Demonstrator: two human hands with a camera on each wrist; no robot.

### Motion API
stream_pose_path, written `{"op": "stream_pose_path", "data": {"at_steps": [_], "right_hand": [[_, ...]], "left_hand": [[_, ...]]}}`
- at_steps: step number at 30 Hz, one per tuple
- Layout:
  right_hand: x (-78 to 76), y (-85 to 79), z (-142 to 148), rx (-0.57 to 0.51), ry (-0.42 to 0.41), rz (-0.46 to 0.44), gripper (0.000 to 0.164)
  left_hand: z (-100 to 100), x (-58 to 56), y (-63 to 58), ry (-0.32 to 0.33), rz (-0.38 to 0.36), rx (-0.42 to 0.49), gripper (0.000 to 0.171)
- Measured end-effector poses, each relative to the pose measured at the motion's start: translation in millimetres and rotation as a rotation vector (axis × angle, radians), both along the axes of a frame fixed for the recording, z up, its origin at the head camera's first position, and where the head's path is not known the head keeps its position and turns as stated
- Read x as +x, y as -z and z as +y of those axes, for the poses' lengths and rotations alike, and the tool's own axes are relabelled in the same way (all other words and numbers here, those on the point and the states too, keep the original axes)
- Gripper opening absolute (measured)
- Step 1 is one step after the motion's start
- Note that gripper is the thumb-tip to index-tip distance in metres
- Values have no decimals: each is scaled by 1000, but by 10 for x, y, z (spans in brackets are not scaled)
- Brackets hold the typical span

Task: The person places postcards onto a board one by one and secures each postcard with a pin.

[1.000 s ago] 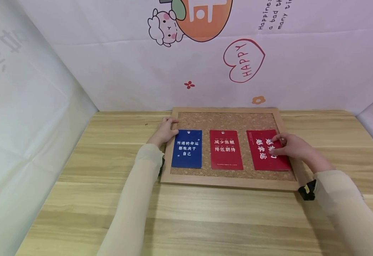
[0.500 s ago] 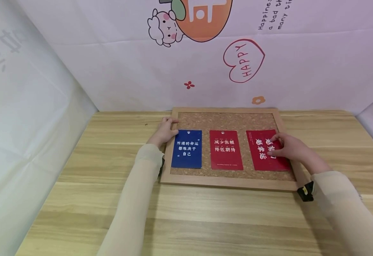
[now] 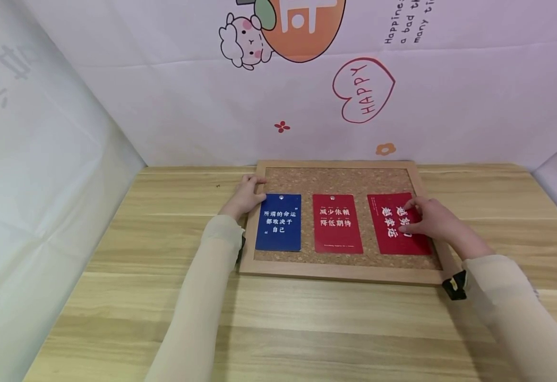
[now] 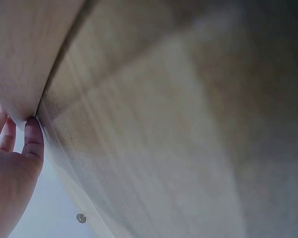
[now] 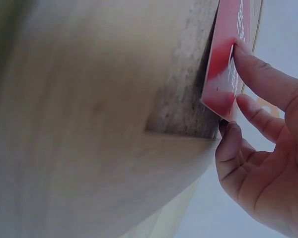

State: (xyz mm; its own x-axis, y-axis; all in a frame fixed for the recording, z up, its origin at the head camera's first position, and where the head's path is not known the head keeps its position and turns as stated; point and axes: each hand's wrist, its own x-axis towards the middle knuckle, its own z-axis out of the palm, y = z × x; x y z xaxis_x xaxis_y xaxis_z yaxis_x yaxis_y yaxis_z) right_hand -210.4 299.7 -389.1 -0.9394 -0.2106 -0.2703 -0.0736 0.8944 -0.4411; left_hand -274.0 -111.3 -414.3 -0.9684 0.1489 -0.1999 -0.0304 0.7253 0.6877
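Observation:
A cork board with a light wood frame lies on the table. My left hand holds its left frame edge, seen also in the left wrist view, where the thumb and fingers meet that edge. Nearest that hand is a blue card with white writing. A red card lies in the middle. At the right, my right hand has its thumb and forefinger on a second red card, whose writing runs sideways. In the right wrist view this card stands slightly off the cork, other fingers curled near its edge.
The wood-grain table stretches in front of the board and to both sides. A white printed sheet rises right behind the board. Silver pins sit at the top of the blue card and the middle red card.
My right hand and the right-hand red card have shifted very slightly to the left. The left hand and the other cards stay where they were.

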Motion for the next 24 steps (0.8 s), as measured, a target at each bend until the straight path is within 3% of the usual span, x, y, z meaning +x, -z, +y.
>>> {"op": "stream_pose_path", "data": {"at_steps": [24], "right_hand": [[29,-39,-26,-20,31,-76,59]], "left_hand": [[1,-4,-1,-7,0,8,46]]}}
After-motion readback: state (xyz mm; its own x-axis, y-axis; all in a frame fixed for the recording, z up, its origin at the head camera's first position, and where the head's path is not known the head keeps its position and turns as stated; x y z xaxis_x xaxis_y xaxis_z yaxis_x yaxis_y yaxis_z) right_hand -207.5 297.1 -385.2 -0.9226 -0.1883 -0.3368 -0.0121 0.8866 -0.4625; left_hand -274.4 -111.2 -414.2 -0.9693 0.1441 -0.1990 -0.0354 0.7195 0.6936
